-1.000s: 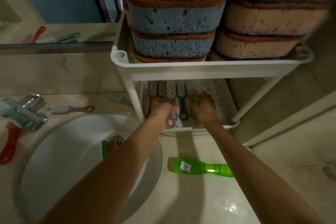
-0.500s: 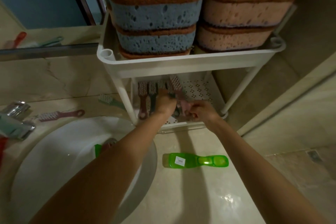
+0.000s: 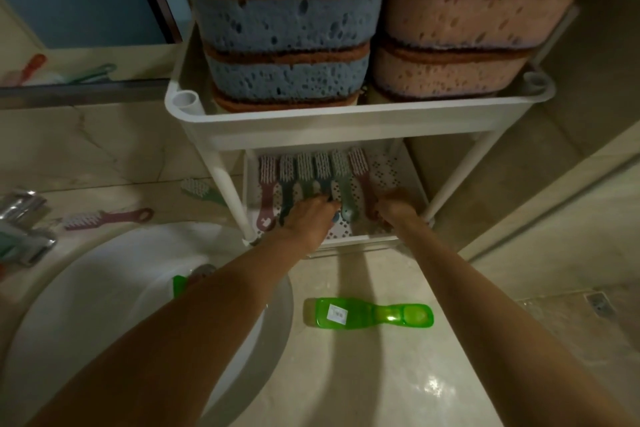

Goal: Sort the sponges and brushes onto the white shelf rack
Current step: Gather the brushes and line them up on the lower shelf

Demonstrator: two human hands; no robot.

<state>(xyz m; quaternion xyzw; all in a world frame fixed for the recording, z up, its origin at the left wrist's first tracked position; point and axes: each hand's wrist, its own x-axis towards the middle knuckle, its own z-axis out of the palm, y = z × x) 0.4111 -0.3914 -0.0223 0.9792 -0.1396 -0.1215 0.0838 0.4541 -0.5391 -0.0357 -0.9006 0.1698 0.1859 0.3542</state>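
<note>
Six brushes (image 3: 322, 166) racked on lower shelf (image 3: 391, 166), handles toward us | left grip (image 3: 308, 215) released, fingers resting on middle handles | right grip (image 3: 394, 210) at pink end handle, cannot tell if clasped | green brush (image 3: 369, 314) on desk (image 3: 346, 374), lying crosswise, nearer right grip

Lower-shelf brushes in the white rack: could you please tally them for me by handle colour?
Pink brushes: 2
Green or teal brushes: 4
Total: 6
</note>
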